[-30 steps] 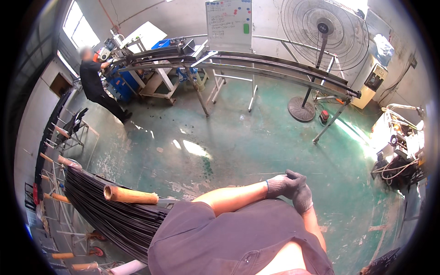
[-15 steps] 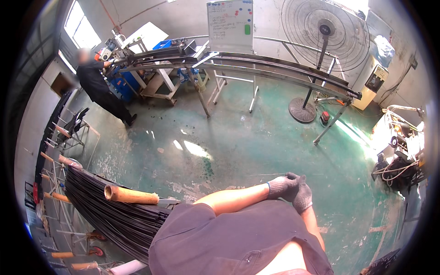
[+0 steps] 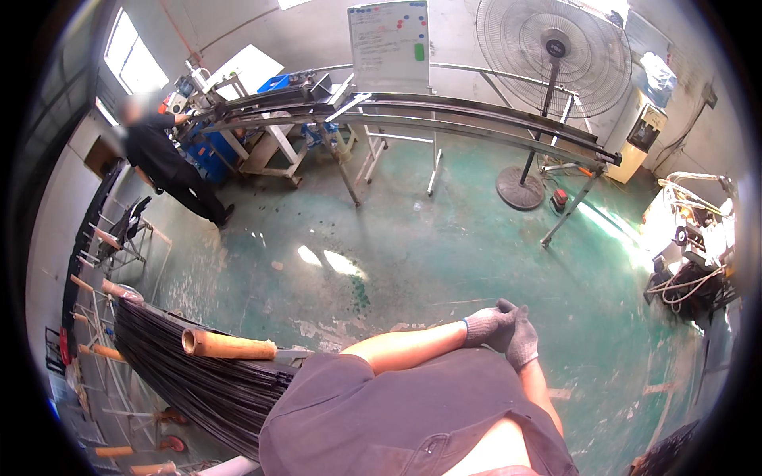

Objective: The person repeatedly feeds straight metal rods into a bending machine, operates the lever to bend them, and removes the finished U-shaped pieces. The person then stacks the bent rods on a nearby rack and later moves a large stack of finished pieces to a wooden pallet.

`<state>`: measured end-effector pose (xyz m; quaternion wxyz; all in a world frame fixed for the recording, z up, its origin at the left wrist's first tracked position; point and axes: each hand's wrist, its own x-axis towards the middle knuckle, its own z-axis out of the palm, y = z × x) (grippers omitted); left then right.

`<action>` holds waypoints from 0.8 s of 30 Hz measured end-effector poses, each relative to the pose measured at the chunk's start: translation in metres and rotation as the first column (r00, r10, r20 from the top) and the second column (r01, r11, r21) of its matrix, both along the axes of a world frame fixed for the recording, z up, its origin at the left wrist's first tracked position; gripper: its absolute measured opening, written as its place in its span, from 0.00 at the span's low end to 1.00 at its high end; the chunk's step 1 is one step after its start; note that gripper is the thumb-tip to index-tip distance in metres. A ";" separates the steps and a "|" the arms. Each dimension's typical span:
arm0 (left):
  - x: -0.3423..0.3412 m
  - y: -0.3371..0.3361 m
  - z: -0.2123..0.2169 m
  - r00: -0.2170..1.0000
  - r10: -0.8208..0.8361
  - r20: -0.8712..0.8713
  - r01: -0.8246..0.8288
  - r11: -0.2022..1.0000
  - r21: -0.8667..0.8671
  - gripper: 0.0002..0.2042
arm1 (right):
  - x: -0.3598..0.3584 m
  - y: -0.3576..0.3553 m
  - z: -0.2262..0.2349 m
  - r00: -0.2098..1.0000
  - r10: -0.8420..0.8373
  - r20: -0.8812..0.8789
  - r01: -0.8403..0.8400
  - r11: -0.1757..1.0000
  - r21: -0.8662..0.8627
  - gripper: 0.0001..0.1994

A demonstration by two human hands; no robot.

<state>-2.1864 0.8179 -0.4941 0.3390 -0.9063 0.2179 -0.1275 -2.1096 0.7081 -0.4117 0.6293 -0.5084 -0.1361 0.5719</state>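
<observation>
My left hand point(image 3: 486, 324) and my right hand point(image 3: 521, 341), both in grey knit gloves, meet in front of my body, above the green floor. They touch each other with fingers bent and closed. Whether anything lies between them is hidden. To the left, nearest my left arm, a thick bundle of long black strips point(image 3: 186, 369) hangs over a rack. A tan tube point(image 3: 230, 344) on the rack's arm sticks out beside the bundle.
Across the room runs a long metal rail bench point(image 3: 476, 119), with a whiteboard point(image 3: 389, 47) behind it. A large standing fan point(image 3: 520, 189), a water dispenser point(image 3: 641, 135) and a cable-draped machine point(image 3: 690, 238) stand right. A co-worker point(image 3: 171, 159) stands at the left end.
The view has shifted slightly. The co-worker's near arm now hangs lower, away from the body. My hands stay together in nearly the same place.
</observation>
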 end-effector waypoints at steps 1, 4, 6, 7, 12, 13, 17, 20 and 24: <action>0.001 -0.002 -0.004 1.000 -0.014 0.019 0.014 1.000 0.007 0.09 | 0.001 -0.003 -0.004 1.000 -0.005 0.019 0.005 1.000 0.005 0.38; 0.007 -0.010 -0.021 0.998 0.013 -0.064 -0.009 0.998 0.067 0.08 | 0.004 -0.013 -0.015 0.997 -0.046 0.059 0.046 0.999 0.006 0.38; 0.011 -0.017 -0.081 0.991 0.084 -0.102 -0.083 0.996 0.013 0.08 | -0.004 -0.015 -0.014 0.996 -0.064 0.055 0.065 0.998 -0.006 0.38; 0.013 -0.022 -0.110 0.986 0.109 -0.128 -0.117 0.992 -0.054 0.08 | -0.006 -0.019 -0.014 0.994 -0.070 0.085 0.072 0.997 -0.019 0.38; 0.003 -0.047 -0.055 0.963 -0.051 0.265 0.055 0.998 -0.007 0.12 | -0.008 -0.055 -0.023 0.967 -0.181 0.180 0.199 0.976 -0.088 0.38; 0.000 -0.052 -0.056 0.960 -0.002 0.281 0.037 0.992 -0.120 0.13 | -0.008 -0.061 -0.029 0.959 -0.190 0.211 0.210 0.974 -0.080 0.38; 0.009 -0.079 -0.046 0.960 0.082 -0.269 -0.275 0.472 -0.838 0.18 | 0.008 -0.083 -0.062 0.919 -0.167 0.357 0.239 0.957 -0.167 0.34; 0.019 -0.092 -0.016 0.930 0.031 -0.366 -0.366 0.181 -0.913 0.23 | 0.030 -0.099 -0.082 0.891 -0.128 0.435 0.228 0.956 -0.186 0.31; 0.044 -0.125 -0.010 0.886 -0.003 -0.463 -0.463 -0.063 -0.884 0.21 | 0.051 -0.132 -0.062 0.866 -0.121 0.486 0.220 0.963 -0.152 0.29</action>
